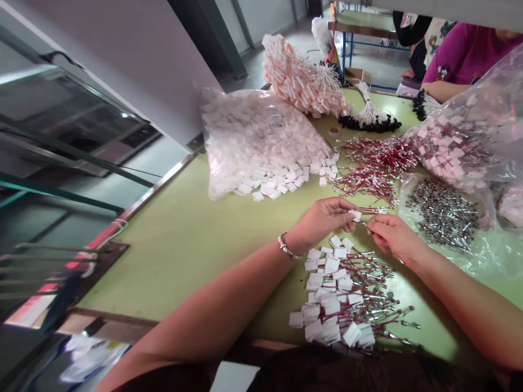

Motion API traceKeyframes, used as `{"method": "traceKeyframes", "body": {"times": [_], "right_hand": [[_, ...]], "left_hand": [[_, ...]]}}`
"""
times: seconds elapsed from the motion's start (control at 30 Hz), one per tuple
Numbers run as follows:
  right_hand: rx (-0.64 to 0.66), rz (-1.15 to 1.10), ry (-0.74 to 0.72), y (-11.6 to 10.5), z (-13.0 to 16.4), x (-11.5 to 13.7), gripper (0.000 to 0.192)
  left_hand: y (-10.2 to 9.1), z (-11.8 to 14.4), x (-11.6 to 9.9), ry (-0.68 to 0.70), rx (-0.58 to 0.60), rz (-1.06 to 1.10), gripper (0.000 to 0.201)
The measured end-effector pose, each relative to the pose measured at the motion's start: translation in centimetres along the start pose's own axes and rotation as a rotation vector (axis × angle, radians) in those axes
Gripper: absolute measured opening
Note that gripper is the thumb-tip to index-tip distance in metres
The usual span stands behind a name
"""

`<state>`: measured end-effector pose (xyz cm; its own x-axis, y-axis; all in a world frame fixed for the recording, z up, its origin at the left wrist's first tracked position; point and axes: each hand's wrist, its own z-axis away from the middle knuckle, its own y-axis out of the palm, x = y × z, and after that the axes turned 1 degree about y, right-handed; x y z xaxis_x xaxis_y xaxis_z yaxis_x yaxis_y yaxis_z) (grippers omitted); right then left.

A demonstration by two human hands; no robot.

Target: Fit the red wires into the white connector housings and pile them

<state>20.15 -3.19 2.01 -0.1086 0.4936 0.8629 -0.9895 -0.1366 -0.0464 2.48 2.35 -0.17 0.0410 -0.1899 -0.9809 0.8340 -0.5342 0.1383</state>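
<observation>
My left hand [324,220], with a band at the wrist, pinches a small white plastic connector housing [356,215]. Close to it, my right hand [394,237] has thumb and fingers closed on a thin wire lead, whose metal end points at the housing; whether it sits inside is too small to tell. Beneath both hands lies a pile of red wire leads with white housings [330,302] at one end and metal ends to the right. Just beyond the hands are heaps of red wires with metal terminals [368,182].
A clear bag [261,136] spills white housings at the back left. Pinkish-white bundled leads [302,76] and a black-tipped white bundle [368,111] lie behind. On the right are a bag of metal parts [443,212] and a bag of wired housings [453,144]. Another person [461,57] sits opposite.
</observation>
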Motion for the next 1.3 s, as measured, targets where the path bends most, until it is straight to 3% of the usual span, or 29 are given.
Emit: {"method": "traceKeyframes", "body": {"times": [0.27,0.37,0.5,0.6,0.67,0.7,0.77,0.8,0.9,1.0,1.13,1.3], "right_hand": [[0.035,0.078,0.028,-0.4,-0.6,-0.9,0.022],[0.069,0.128,-0.107,-0.4,-0.4,-0.8,0.022],[0.076,0.372,-0.243,-0.3,-0.5,-0.8,0.025],[0.050,0.457,-0.311,-0.2,-0.9,-1.1,0.028],[0.016,0.537,-0.388,0.1,-1.0,-1.3,0.029],[0.004,0.592,-0.422,0.3,-0.9,-1.4,0.028],[0.052,0.719,-0.494,0.7,-0.7,-1.5,0.026],[0.102,0.774,-0.536,0.9,-0.5,-1.5,0.026],[0.142,0.846,-0.644,0.4,-0.1,-1.0,0.029],[-0.085,0.900,-0.604,-1.3,-0.7,-0.4,0.026],[-0.201,1.208,-0.527,-2.8,-2.6,0.0,0.017],[-0.239,1.414,-0.487,-1.5,-4.5,-0.2,0.018]], "left_hand": [[0.6,0.3,0.9,0.196,0.025,-0.338,0.015],[0.5,0.2,1.2,0.117,0.094,-0.223,0.013],[0.2,0.1,0.9,0.016,0.172,-0.139,0.012],[-0.6,-0.3,-0.3,0.019,0.246,-0.239,0.015],[-1.9,-0.9,-1.1,0.116,0.255,-0.432,0.020],[-2.8,-1.4,-1.3,0.201,0.201,-0.565,0.024],[-4.7,-2.4,-1.2,0.359,-0.124,-0.864,0.028],[-5.7,-2.9,-0.8,0.400,-0.218,-1.002,0.032],[-7.8,-4.1,0.9,0.407,-0.163,-1.297,0.046],[-8.4,-4.4,1.9,0.362,-0.164,-1.429,0.048],[-8.3,-4.0,1.7,0.368,-0.233,-1.339,0.027],[-8.2,-3.2,1.4,0.366,-0.230,-1.173,0.015]]}}
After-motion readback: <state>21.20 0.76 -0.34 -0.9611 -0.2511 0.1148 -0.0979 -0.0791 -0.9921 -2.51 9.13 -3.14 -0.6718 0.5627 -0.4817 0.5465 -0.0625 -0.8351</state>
